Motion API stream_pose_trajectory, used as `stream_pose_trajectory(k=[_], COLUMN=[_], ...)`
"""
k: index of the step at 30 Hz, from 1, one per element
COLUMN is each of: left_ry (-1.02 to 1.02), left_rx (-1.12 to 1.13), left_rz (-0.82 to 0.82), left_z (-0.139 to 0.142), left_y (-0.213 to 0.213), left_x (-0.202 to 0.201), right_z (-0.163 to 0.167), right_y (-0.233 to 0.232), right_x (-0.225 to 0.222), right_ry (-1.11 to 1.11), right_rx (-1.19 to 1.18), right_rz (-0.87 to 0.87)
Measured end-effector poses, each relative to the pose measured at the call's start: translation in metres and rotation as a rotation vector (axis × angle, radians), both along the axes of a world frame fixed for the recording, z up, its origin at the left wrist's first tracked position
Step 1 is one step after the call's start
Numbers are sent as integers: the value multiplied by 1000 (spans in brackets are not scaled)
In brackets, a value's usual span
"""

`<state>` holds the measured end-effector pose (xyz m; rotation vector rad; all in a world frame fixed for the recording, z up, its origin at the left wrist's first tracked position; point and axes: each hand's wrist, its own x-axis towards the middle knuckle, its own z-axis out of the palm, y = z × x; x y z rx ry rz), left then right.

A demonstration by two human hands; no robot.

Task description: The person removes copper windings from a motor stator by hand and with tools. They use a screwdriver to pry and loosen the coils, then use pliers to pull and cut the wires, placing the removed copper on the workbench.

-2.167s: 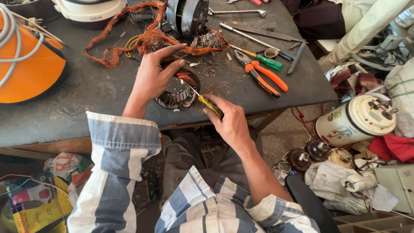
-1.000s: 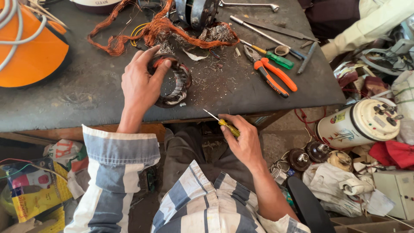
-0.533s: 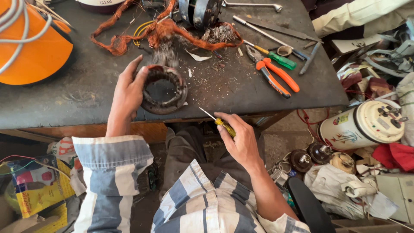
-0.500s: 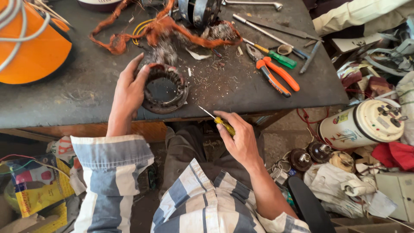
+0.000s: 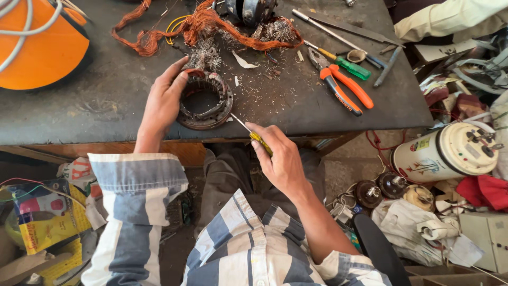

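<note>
At the upper left of the frame we see a smooth orange dome [image 5: 42,47] on the dark, scuffed desk [image 5: 106,111]. Toward the centre, our left hand [image 5: 161,103] cups the motor stator [image 5: 205,101], fingers curled round its left rim; it is a rusty metal ring, hollow, lying flat near the desk's front edge. Tangled copper wire [image 5: 201,26] sprawls above it. Our right hand [image 5: 283,159] has its fingers clenched on a yellow-handled screwdriver [image 5: 253,135], tip at the ring's right edge. Orange-handled pliers [image 5: 344,87] lie further right.
</note>
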<state>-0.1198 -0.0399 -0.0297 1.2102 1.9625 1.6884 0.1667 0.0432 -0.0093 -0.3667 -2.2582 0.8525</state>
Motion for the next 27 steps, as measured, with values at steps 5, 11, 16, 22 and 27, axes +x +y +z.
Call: stream_pose_trajectory(k=[5, 11, 16, 22, 27], left_ry=[-255, -260, -252, -258, -210], left_rx=[244, 267, 257, 257, 234], left_rz=[-129, -68, -26, 14, 31], left_z=[-10, -15, -16, -15, -13], left_y=[5, 7, 11, 13, 14], left_x=[1, 2, 3, 8, 8], right_z=[1, 15, 35, 33, 25], right_y=[-1, 0, -4, -16, -20], right_x=[-4, -3, 2, -30, -32], right_ry=[-20, -2, 66, -54, -58], right_rx=[-2, 58, 187, 271, 225], right_rz=[13, -42, -93, -55, 39])
